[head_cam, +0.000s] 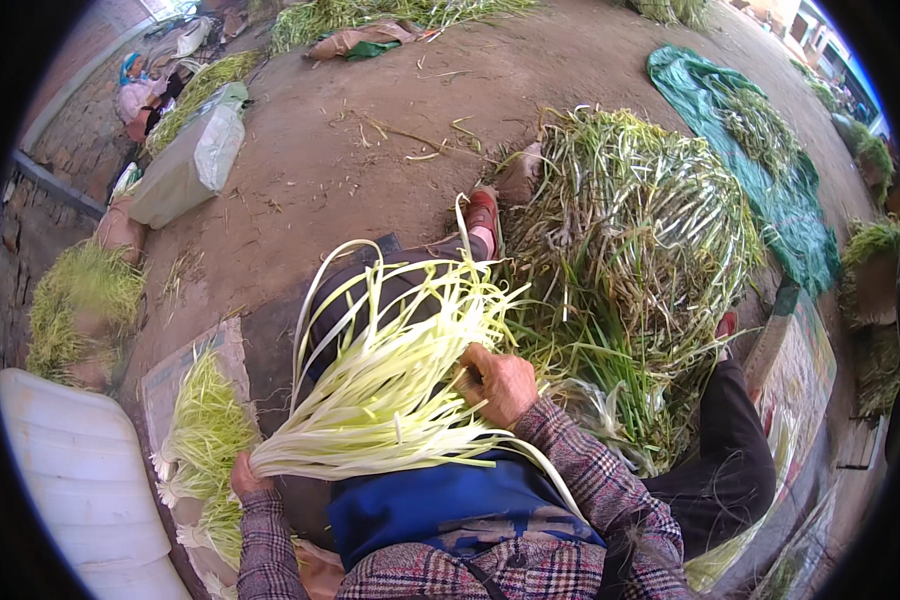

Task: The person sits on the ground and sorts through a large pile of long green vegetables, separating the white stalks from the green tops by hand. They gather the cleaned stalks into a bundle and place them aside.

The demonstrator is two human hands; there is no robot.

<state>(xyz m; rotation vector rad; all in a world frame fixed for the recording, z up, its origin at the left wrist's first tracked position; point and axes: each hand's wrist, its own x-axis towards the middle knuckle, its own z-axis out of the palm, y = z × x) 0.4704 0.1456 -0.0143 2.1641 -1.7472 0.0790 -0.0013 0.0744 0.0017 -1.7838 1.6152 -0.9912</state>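
Observation:
A spread bundle of pale yellow blanched chives (pixel 390 405) lies across my lap, over a blue apron (pixel 450 506). Its gathered white stem ends are gripped in my left hand (pixel 250 477). My right hand (pixel 501 386) is among the leaves at the bundle's right side, fingers curled; whether it pinches any leaf is hidden. Some longer leaves loop up and away from the bundle. Just beyond my right hand rises a large heap of uncleaned chives (pixel 630 225), with dry straw-coloured leaves, green blades and soil mixed in.
Tied chive bunches (pixel 210 420) lie on a flat sheet (pixel 232 352) at my left, beside a white plastic container (pixel 82 480). A green tarp (pixel 765 172) spreads behind the heap. A board (pixel 795 360) stands at right. Far left, a person (pixel 139 94) sits near a pale sack (pixel 195 161).

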